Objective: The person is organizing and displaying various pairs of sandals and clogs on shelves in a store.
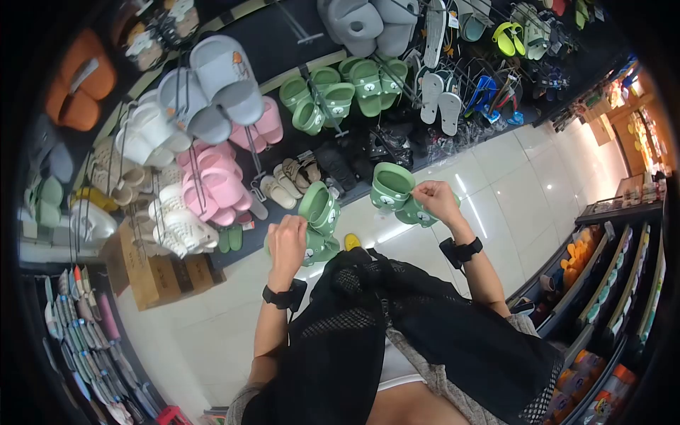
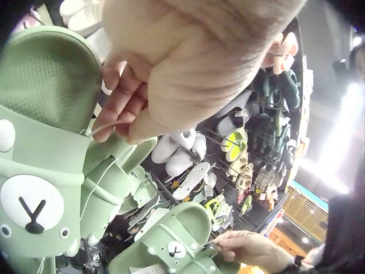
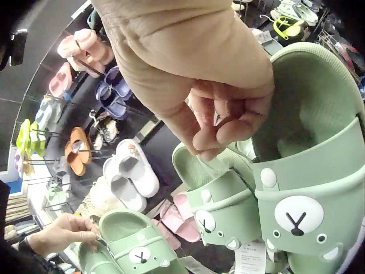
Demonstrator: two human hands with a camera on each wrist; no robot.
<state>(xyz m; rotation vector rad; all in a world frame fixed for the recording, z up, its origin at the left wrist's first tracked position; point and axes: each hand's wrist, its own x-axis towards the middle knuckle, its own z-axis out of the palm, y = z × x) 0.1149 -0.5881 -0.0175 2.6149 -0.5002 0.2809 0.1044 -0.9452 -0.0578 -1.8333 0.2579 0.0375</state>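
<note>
Green bear-faced slippers (image 1: 319,210) flank the yellow shoe (image 1: 352,241) in pairs; your left hand (image 1: 287,246) and right hand (image 1: 437,201), fingers curled, each pinch a thin tie (image 2: 107,126).

Green slipper (image 3: 313,194) cut off in R wrist view, white tag (image 3: 250,260) txt too sm., yellow shoe (image 1: 351,241) part. hidden

green slippers (image 3: 319,177) – matt plastic; floor (image 1: 524,191) – glossy, smooth
</note>
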